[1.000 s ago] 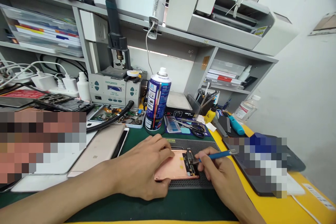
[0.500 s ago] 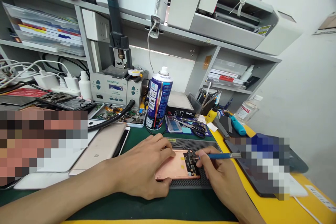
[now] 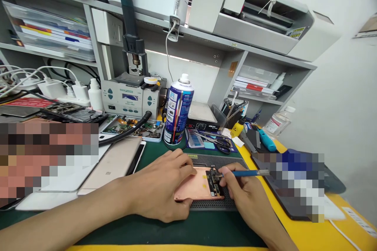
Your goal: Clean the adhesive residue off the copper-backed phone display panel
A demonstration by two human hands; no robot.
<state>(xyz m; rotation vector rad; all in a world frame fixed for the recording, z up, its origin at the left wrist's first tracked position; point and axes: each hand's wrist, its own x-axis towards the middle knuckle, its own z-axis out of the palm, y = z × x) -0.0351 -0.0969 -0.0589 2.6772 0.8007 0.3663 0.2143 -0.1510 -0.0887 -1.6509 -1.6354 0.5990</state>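
My left hand [image 3: 166, 190] grips the left side of an opened phone [image 3: 198, 187], thumb at the near edge and fingers over the far edge. The phone lies flat with its copper-pink inner side up and a dark circuit section at its right end. In a pinch, my right hand [image 3: 246, 194] holds a slim blue-handled tool [image 3: 249, 173] with a flat silver rear end. Its working tip reaches the dark section, but my fingers partly hide it, so the exact kind of tool cannot be told. Beneath the phone is a grey perforated mat [image 3: 229, 203].
A blue spray can [image 3: 178, 111] stands behind my left hand. Black-handled scissors [image 3: 222, 145] lie beyond the mat. Several phones, including a gold one [image 3: 110, 166], rest at left. A hot-air station [image 3: 126, 98] and a tray of boards [image 3: 147, 131] sit farther back. A dark tablet-like slab [image 3: 273, 188] lies right.
Almost nothing differs. The blue-handled tool's rear end has shifted very slightly, while both hands and the phone stay in place.
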